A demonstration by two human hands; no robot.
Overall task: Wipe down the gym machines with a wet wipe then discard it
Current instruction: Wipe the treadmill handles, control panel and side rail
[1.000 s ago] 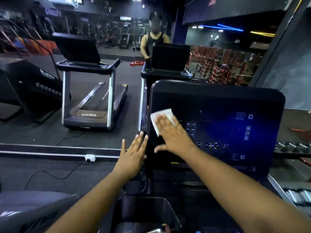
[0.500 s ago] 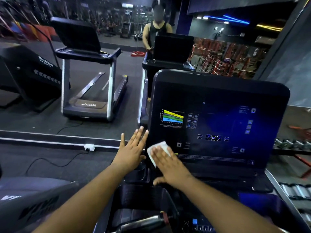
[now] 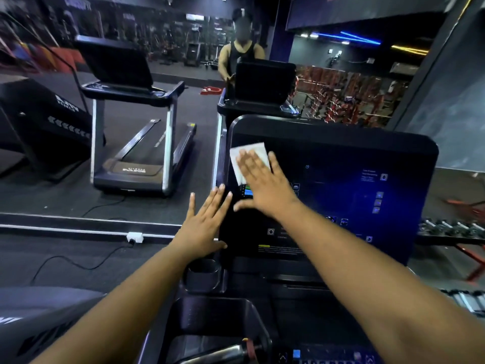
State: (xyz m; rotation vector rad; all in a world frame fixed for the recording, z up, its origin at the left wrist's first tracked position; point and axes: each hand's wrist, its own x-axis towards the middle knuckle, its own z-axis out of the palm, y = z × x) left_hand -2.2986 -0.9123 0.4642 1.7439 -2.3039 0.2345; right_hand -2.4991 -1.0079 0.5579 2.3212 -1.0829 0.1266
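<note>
Wiping step: my right hand (image 3: 262, 185) presses the wipe (image 3: 248, 160) flat, fingers straight, on the console (image 3: 341, 179) upper left. Left hand (image 3: 203, 224) open, bracing console's edge. Next I'd sweep across the unwiped screen; discard later.

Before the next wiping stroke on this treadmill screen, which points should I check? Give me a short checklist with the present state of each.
1. Wet wipe lies flat under the right hand: ok.
2. Wipe is at the upper left corner of the screen, with unwiped surface to the right: ok.
3. Left hand steadies the console's left edge: ok.
4. Wipe still wet enough: cannot tell.
5. Hand kept clear of the lit on-screen controls: not ok, the palm covers some icons.
</note>
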